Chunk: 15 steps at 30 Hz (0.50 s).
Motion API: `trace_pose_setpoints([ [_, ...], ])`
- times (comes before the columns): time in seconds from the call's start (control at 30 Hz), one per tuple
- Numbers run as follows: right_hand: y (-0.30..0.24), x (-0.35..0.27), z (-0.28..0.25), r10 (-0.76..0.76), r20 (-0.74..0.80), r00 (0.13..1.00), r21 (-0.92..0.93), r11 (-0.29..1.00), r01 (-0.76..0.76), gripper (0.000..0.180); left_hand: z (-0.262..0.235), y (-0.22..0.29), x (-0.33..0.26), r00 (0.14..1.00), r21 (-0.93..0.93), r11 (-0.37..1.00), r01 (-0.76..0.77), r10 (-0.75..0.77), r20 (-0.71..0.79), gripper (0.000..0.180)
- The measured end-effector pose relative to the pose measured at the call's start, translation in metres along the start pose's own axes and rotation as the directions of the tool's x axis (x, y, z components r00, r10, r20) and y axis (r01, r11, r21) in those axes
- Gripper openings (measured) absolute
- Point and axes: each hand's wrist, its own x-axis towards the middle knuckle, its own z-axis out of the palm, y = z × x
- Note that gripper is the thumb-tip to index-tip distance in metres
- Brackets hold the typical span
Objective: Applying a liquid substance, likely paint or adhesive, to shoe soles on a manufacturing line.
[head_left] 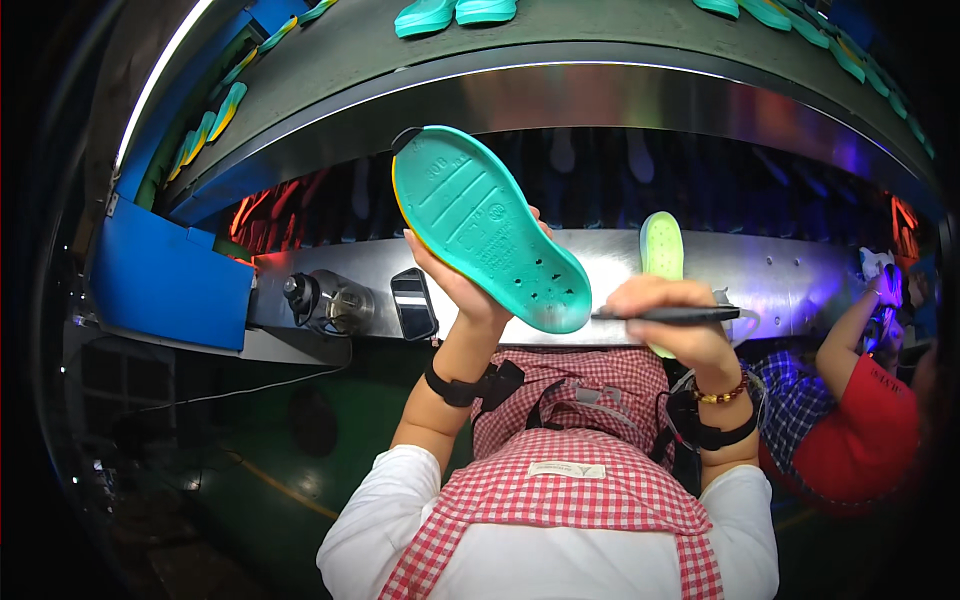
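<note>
My left hand point(450, 275) grips a turquoise shoe sole point(480, 220) by its edges, fingers wrapped around its sides. The sole is raised above the metal bench and tilted. It has a black tip at its far end, a yellow strip along the left edge, and several small holes toward the near right end. In my right hand point(680, 325) is a slim black pen-shaped tool point(680, 314), pinched in closed fingers. Its pointed tip is right beside the near right end of the sole; whether they touch I cannot tell.
A yellow-green sole point(661, 248) lies on the metal bench point(580, 250) by my right hand. To the left are a phone point(413, 303) and a clear bottle point(342, 300) with a black top. Beyond, a belt point(590, 25) carries turquoise soles. A co-worker in red point(860, 430) sits at right.
</note>
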Motion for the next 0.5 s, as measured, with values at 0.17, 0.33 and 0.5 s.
trace_pose_setpoints([
  [0.17,-0.004,0.003,0.004,-0.057,0.262,0.963,-0.181,0.978,0.107,0.021,0.004,0.005,0.003,0.999,0.008,0.999,-0.031,0.031,-0.037,0.093],
  [0.33,0.013,0.008,0.006,0.078,-0.073,0.994,0.293,0.955,-0.053,0.019,0.012,0.007,-0.003,0.998,-0.092,0.994,0.058,-0.06,-0.016,0.082],
  [0.5,0.005,0.01,0.028,0.166,-0.218,0.962,0.606,0.795,0.0,0.016,0.03,-0.018,-0.03,0.971,-0.269,0.934,0.237,-0.237,0.031,0.065],
])
